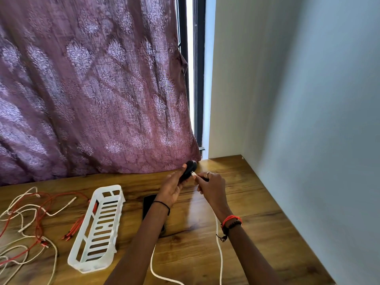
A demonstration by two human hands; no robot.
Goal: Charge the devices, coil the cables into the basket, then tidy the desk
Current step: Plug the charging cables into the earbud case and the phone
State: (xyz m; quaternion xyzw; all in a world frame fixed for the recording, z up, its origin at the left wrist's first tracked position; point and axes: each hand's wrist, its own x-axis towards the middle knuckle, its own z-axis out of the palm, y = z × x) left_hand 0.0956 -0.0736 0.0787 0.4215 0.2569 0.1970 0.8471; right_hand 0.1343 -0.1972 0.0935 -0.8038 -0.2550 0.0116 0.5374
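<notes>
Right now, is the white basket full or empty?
Empty: the white basket shows only desk through its slots; the cables lie tangled outside it.

Daylight glares through the window gap [190, 79] beside the curtain [92, 89]; soft shadows, edges bowed.

Bare desk [257, 202] lies open to the right up to the wall [308, 120], while the basket [98, 225], tangled cables [30, 219] and phone [148, 204] crowd the left.
</notes>
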